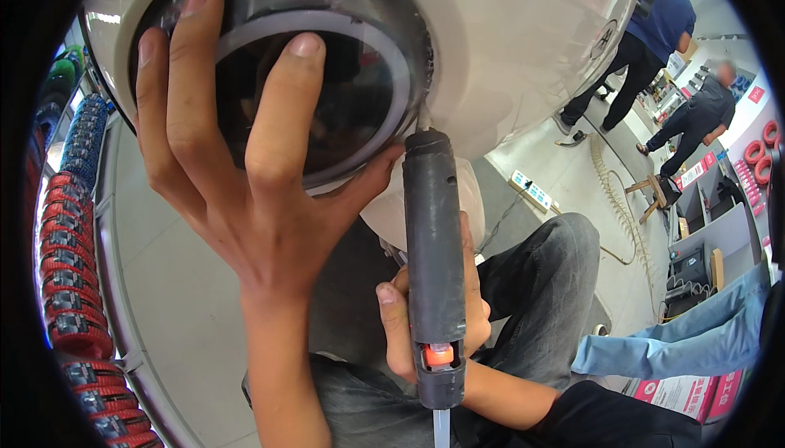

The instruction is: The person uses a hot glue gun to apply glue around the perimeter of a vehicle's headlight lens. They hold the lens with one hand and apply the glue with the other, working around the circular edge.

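Head view: left grip (257,211) splayed on lamp (356,100); right grip (476,313) clasping glue gun (433,244).

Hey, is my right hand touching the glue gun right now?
Touching. The head view shows your right hand gripping the glue gun from behind, with the thumb showing on its left and fingers on its right.
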